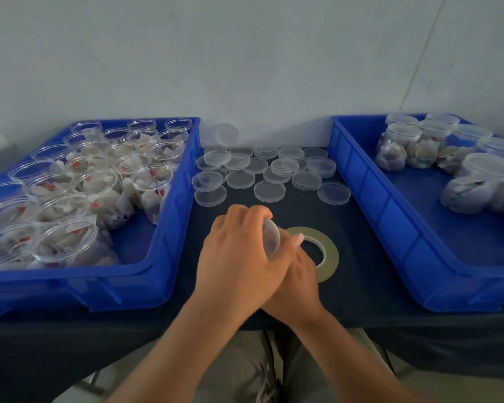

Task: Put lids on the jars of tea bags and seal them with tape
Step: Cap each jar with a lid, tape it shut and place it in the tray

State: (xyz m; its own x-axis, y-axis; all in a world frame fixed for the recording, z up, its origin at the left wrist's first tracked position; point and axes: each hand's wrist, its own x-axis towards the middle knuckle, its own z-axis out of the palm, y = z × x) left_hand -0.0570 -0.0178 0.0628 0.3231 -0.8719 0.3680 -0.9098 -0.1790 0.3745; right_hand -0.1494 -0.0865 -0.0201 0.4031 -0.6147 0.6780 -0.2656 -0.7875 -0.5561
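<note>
The left hand [239, 245] is clasping a lidded jar [271, 239] over the bench's [361, 251] near middle, beside the tape roll [329, 254]. The right hand [298, 279] is lying partly beneath, its grip impossible to tell. The jar is likely light, stiff and slippery, so wrapping its wall suits best.

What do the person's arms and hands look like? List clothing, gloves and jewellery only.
Both forearms are bare down to the frame's bottom edge: no sleeve shows on the left forearm or the right forearm. The left hand and right hand wear no gloves, and no ring, watch or bracelet is visible.
</note>
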